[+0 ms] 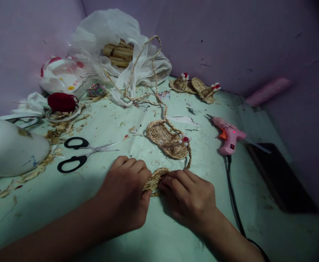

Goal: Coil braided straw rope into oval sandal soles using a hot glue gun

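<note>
Between my hands is a small woven sole [157, 178] of coiled straw braid. My left hand [128, 191] is closed round its left end. At its right end the fingers of my right hand [190, 194] pinch the braid, and they cover part of it. Just beyond lies another woven sole [166, 140] with red and white beads [186, 139] on its right end. A long straw braid [163, 109] runs from the plastic bag down past that sole toward my right hand; where it ends is hidden.
Scissors [90, 151] lie open on the left, near a white rounded container [14, 149] and red yarn [62, 102]. A plastic bag [107, 25] holds dried strips. Two small beaded slippers [203, 89] rest by the wall. On the right are a pink corded glue gun [229, 136] and a dark phone [282, 178].
</note>
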Demonstrator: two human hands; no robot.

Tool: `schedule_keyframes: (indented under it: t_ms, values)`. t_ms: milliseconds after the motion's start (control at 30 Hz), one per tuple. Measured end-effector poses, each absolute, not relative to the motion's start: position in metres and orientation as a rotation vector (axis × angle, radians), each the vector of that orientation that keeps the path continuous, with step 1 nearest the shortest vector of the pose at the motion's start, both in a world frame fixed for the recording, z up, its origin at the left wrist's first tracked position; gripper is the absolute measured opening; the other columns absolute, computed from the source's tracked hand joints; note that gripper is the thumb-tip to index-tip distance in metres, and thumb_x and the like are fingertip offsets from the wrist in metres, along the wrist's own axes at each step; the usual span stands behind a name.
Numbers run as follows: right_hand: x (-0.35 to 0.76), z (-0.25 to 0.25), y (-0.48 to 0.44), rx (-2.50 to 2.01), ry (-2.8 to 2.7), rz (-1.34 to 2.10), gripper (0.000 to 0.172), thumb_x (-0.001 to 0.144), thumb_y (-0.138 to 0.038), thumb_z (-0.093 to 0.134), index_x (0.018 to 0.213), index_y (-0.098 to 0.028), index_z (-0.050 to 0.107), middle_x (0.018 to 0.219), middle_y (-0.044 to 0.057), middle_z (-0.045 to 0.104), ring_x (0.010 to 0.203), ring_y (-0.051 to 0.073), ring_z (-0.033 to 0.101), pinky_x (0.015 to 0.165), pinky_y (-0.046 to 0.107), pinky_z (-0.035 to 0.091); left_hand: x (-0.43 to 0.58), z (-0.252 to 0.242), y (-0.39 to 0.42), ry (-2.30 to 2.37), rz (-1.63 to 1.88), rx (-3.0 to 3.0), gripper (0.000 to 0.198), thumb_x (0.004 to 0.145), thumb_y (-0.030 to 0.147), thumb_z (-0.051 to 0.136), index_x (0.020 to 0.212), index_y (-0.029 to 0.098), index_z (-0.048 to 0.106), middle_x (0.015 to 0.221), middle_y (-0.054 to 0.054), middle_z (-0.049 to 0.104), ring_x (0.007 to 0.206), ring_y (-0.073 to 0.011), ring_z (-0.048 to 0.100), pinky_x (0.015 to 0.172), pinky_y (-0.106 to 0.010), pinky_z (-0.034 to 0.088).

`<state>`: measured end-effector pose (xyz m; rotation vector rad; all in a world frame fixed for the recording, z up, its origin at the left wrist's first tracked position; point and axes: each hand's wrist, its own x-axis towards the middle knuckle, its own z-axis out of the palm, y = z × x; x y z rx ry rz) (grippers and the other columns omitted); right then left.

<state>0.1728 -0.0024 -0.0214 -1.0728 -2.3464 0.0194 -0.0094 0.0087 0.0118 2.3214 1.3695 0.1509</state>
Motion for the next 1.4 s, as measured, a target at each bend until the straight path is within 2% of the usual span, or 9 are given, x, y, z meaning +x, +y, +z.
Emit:
schedule_keyframes:
  t_ms: [267, 433, 533, 600, 667, 800, 967, 1067, 1400]
  values:
    - [0.173, -0.022, -0.002, -1.115, -2.323, -0.088, 0.017, 0.087, -0.017, 0.053, 0.075, -0.016, 0.065, 0.059, 0.002, 0.063, 0.054, 0.014, 0.054, 0.048, 0.025, 0.040, -0.005, 0.017, 0.011, 1.340, 0.130, 2.486, 0.008, 0.072, 0.019, 0.052, 0.073, 0.016, 0.059, 0.077, -0.009, 0.060, 0.075, -0.0237, 0.052, 0.078, -0.046, 0.040]
    - [0.173, -0.021, -0.003, -1.139, -2.311, -0.009, 0.013, 0.083, -0.014, 0.055, 0.075, -0.017, 0.065, 0.071, 0.005, 0.067, 0.061, 0.015, 0.056, 0.052, 0.026, 0.044, -0.003, 0.013, 0.009, 1.342, 0.212, 2.520, 0.006, 0.070, 0.016, 0.052, 0.069, 0.016, 0.057, 0.073, -0.007, 0.058, 0.072, -0.0231, 0.052, 0.076, -0.044, 0.041]
    - [0.173, -0.020, 0.000, -1.087, -2.286, 0.084, 0.010, 0.080, -0.012, 0.056, 0.079, -0.018, 0.064, 0.088, 0.008, 0.069, 0.077, 0.019, 0.060, 0.070, 0.034, 0.050, -0.004, 0.010, 0.008, 1.327, 0.241, 2.516, 0.005, 0.069, 0.015, 0.052, 0.068, 0.017, 0.057, 0.073, -0.006, 0.058, 0.072, -0.0223, 0.052, 0.077, -0.044, 0.041]
    - [0.174, -0.021, 0.002, -1.037, -2.265, 0.195, 0.010, 0.080, -0.010, 0.055, 0.081, -0.018, 0.061, 0.093, 0.008, 0.069, 0.085, 0.020, 0.061, 0.087, 0.044, 0.047, -0.005, 0.009, 0.008, 1.319, 0.241, 2.519, 0.005, 0.069, 0.015, 0.052, 0.067, 0.017, 0.057, 0.072, -0.006, 0.057, 0.071, -0.0220, 0.051, 0.077, -0.045, 0.041]
    - [0.176, -0.023, 0.004, -1.022, -2.225, 0.294, 0.011, 0.080, -0.009, 0.055, 0.081, -0.019, 0.057, 0.091, 0.007, 0.068, 0.086, 0.019, 0.062, 0.094, 0.047, 0.043, -0.005, 0.009, 0.009, 1.319, 0.234, 2.517, 0.005, 0.069, 0.015, 0.052, 0.068, 0.017, 0.056, 0.072, -0.006, 0.057, 0.071, -0.0219, 0.051, 0.077, -0.045, 0.041]
    - [0.179, -0.023, 0.004, -1.049, -2.155, 0.387, 0.011, 0.080, -0.009, 0.057, 0.083, -0.019, 0.052, 0.088, 0.008, 0.067, 0.084, 0.019, 0.061, 0.082, 0.039, 0.050, -0.006, 0.007, 0.010, 1.285, 0.240, 2.486, 0.007, 0.069, 0.014, 0.051, 0.070, 0.016, 0.058, 0.074, -0.006, 0.059, 0.074, -0.0211, 0.053, 0.086, -0.046, 0.039]
    - [0.180, -0.019, 0.003, -1.037, -2.238, 0.340, 0.009, 0.081, -0.011, 0.056, 0.089, -0.015, 0.060, 0.089, 0.009, 0.067, 0.079, 0.020, 0.059, 0.068, 0.035, 0.048, -0.008, 0.006, 0.012, 1.266, 0.258, 2.419, 0.013, 0.070, 0.015, 0.051, 0.081, 0.016, 0.059, 0.079, -0.005, 0.061, 0.079, -0.0212, 0.055, 0.096, -0.049, 0.032]
    - [0.180, -0.020, 0.002, -1.037, -2.279, 0.328, 0.012, 0.082, -0.011, 0.055, 0.086, -0.016, 0.065, 0.088, 0.008, 0.067, 0.076, 0.019, 0.057, 0.066, 0.035, 0.046, -0.008, 0.008, 0.012, 1.273, 0.267, 2.386, 0.017, 0.069, 0.013, 0.052, 0.084, 0.016, 0.057, 0.079, -0.005, 0.061, 0.078, -0.0207, 0.054, 0.094, -0.048, 0.034]
    - [0.181, -0.021, 0.001, -1.042, -2.317, 0.284, 0.018, 0.080, -0.010, 0.054, 0.088, -0.017, 0.068, 0.091, 0.009, 0.067, 0.078, 0.020, 0.056, 0.064, 0.033, 0.048, -0.011, 0.004, 0.007, 1.258, 0.308, 2.447, 0.011, 0.072, 0.014, 0.052, 0.074, 0.019, 0.062, 0.078, -0.004, 0.061, 0.076, -0.0186, 0.056, 0.099, -0.049, 0.031]
